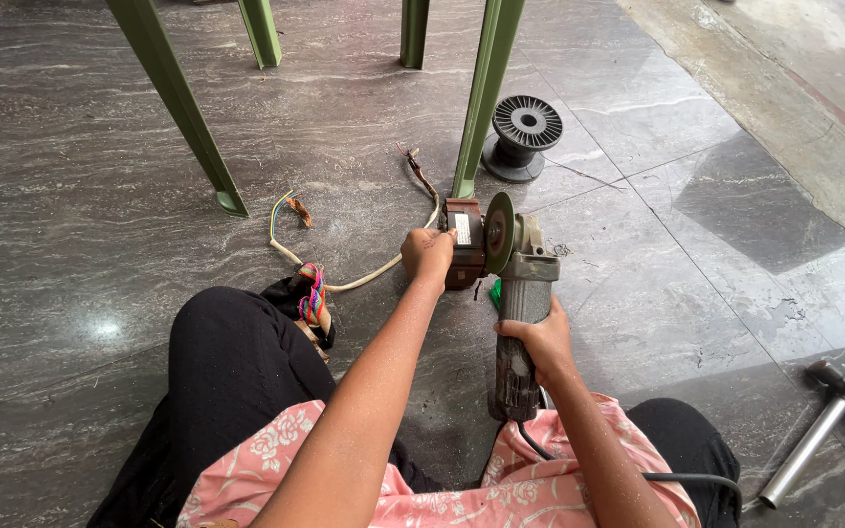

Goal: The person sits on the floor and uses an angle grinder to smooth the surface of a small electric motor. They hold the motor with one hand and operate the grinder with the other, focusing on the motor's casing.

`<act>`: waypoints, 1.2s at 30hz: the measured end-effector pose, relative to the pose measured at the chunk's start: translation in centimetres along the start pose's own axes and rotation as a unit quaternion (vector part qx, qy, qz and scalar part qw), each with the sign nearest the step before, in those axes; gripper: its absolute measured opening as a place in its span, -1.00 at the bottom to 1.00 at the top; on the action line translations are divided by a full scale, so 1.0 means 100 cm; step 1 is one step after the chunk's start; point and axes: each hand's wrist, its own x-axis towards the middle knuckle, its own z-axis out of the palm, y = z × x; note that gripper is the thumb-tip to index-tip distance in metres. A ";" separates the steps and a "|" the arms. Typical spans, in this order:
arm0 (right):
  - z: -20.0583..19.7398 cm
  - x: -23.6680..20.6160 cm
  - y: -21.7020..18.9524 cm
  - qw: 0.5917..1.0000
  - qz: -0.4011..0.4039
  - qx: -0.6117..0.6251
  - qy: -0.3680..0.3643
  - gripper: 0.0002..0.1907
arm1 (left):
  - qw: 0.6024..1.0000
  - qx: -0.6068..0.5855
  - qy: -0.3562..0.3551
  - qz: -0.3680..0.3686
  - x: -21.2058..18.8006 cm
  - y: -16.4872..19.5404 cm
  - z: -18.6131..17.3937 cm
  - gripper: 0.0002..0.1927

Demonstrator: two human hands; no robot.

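We grip the motor (462, 244) firmly in our left hand (427, 254) and wrap our right hand (538, 342) around the grinder (520, 313). Best to hold the disc (498, 233) steady and square, fingers clear. The motor sits just left of the disc, touching it.

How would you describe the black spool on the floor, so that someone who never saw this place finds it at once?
Start at the green chair leg that comes down just above the angle grinder held in the right hand. Directly right of that leg's foot, on the grey stone floor, lies the black spool. It is the only round, ribbed plastic thing there, with a wide flange facing up and no wire on it.
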 end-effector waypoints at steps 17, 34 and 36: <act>0.003 -0.003 -0.006 1.000 0.017 0.002 -0.002 -0.29 | 1.000 0.012 0.006 0.000 0.007 -0.003 0.002 -0.72; 0.001 -0.003 -0.002 1.000 0.022 -0.009 0.000 -0.30 | 1.000 0.009 0.002 0.012 0.005 -0.004 0.002 -0.65; 0.002 -0.002 -0.001 1.000 0.016 -0.008 -0.002 -0.30 | 1.000 0.012 0.003 0.013 0.006 -0.004 0.002 -0.67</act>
